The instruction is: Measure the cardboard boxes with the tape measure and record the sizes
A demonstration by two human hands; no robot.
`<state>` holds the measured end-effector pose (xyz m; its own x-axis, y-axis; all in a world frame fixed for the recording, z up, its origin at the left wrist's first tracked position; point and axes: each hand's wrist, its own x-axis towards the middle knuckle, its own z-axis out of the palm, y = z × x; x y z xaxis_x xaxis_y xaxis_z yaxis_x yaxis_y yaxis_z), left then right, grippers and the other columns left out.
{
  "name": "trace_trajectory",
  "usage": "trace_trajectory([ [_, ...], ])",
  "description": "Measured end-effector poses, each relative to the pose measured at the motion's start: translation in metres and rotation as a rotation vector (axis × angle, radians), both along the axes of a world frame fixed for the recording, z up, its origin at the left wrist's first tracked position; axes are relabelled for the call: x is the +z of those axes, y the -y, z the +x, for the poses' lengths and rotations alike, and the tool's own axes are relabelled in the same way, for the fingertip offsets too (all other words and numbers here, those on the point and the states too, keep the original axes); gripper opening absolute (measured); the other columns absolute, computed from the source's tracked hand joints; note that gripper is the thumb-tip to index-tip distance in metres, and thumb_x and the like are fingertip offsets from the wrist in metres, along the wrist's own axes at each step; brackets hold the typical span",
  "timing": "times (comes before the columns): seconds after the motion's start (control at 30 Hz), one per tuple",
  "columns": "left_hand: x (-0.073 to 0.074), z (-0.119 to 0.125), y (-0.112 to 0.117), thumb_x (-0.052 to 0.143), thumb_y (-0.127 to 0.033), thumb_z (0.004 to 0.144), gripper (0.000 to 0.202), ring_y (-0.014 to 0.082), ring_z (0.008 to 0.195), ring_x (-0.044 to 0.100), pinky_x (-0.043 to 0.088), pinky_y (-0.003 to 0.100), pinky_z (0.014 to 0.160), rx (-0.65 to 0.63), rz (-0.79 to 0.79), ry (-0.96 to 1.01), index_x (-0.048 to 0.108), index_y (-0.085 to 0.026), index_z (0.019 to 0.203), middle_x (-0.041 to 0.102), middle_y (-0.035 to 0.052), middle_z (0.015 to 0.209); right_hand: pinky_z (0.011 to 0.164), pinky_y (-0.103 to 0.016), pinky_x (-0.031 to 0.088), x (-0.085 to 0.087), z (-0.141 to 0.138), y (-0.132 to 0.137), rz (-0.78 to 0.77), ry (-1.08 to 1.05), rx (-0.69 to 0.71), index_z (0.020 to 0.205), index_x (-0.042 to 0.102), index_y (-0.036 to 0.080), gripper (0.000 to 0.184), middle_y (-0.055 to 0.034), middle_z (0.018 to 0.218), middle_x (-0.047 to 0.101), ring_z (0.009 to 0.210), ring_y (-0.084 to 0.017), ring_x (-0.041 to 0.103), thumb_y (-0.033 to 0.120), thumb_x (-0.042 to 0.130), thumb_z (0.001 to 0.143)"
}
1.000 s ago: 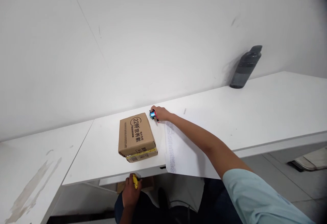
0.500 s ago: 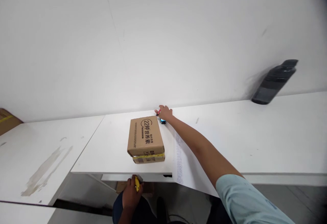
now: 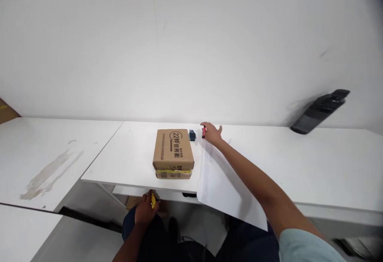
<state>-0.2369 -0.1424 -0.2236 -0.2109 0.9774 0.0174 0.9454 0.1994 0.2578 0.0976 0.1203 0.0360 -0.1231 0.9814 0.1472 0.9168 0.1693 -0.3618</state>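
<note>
Near the back of the white desk, my right hand (image 3: pixel 212 133) is closed around a short red and black pen-like stick (image 3: pixel 204 132). A dark blue digital watch (image 3: pixel 192 135) lies just left of it, beside a brown cardboard box (image 3: pixel 173 146). Below the desk's front edge, over my left thigh, my left hand (image 3: pixel 145 209) grips a small yellow tool (image 3: pixel 153 201); its exact kind is not clear. Under my right forearm lies a large white sheet of paper (image 3: pixel 230 190), its front corner hanging over the edge.
A dark bottle (image 3: pixel 318 111) stands by the wall at the right. Another desk (image 3: pixel 18 146) with grey smears adjoins at the left, with part of a carton (image 3: pixel 6 112) at its far end. A shelf (image 3: pixel 119 190) runs under the desk edge.
My right hand has moved right, away from the watch and box, carrying the red stick along. The watch now shows fully. My left hand still grips the yellow tool; the view has shifted slightly.
</note>
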Motion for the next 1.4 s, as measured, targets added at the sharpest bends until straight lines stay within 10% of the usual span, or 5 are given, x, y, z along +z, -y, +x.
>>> trace_trajectory([
  [0.33, 0.064, 0.051, 0.014, 0.056, -0.047, 0.087, 0.061, 0.0342, 0.102, 0.067, 0.049, 0.046, 0.089, 0.094, -0.029, 0.449, 0.049, -0.015, 0.138, 0.067, 0.016, 0.112, 0.119, -0.052, 0.027, 0.005, 0.082, 0.108, -0.088, 0.013, 0.138, 0.155, 0.03, 0.02, 0.062, -0.0136, 0.161, 0.032, 0.15, -0.027, 0.027, 0.018, 0.039, 0.094],
  [0.57, 0.203, 0.183, 0.077, 0.046, -0.076, 0.086, 0.073, 0.0245, 0.097, 0.068, 0.055, 0.037, 0.082, 0.22, 0.356, 1.771, 0.044, -0.028, 0.141, 0.068, 0.0083, 0.107, 0.109, -0.049, 0.046, -0.009, 0.053, 0.287, -0.266, -0.536, 0.901, 0.158, 0.019, 0.034, 0.095, -0.0105, 0.164, 0.026, 0.145, -0.034, 0.037, 0.057, 0.071, 0.082],
  [0.77, 0.31, 0.223, 0.076, 0.069, -0.062, 0.081, 0.064, 0.0256, 0.129, 0.055, 0.043, 0.039, 0.11, -0.054, 0.167, 2.102, 0.055, -0.03, 0.135, 0.062, 0.0082, 0.131, 0.119, -0.059, 0.026, -0.015, 0.009, 0.317, 0.427, -0.739, 0.722, 0.159, 0.007, 0.033, 0.092, -0.0088, 0.168, 0.009, 0.153, -0.034, 0.01, 0.061, 0.059, 0.089],
  [1.0, 0.322, 0.229, 0.063, 0.074, -0.059, 0.076, 0.056, 0.0245, 0.118, 0.061, 0.052, 0.035, 0.095, -0.145, 0.314, 1.881, 0.055, -0.033, 0.122, 0.062, 0.0075, 0.128, 0.105, -0.053, 0.05, 0.018, -0.013, 0.294, 0.569, -0.989, 0.288, 0.142, 0.042, 0.034, 0.05, -0.0091, 0.138, 0.058, 0.133, -0.028, 0.053, 0.026, 0.058, 0.095],
  [1.4, 0.332, 0.108, 0.017, 0.069, -0.047, 0.075, 0.031, 0.0136, 0.062, 0.05, 0.045, 0.028, 0.068, -0.15, 0.292, 1.294, 0.055, -0.019, 0.07, 0.054, -0.0013, 0.06, 0.086, -0.039, 0.059, 0.034, 0.023, 0.239, 0.199, -0.913, 0.724, 0.132, 0.039, 0.031, 0.05, -0.0089, 0.119, 0.066, 0.107, -0.022, 0.068, 0.028, 0.066, 0.09],
])
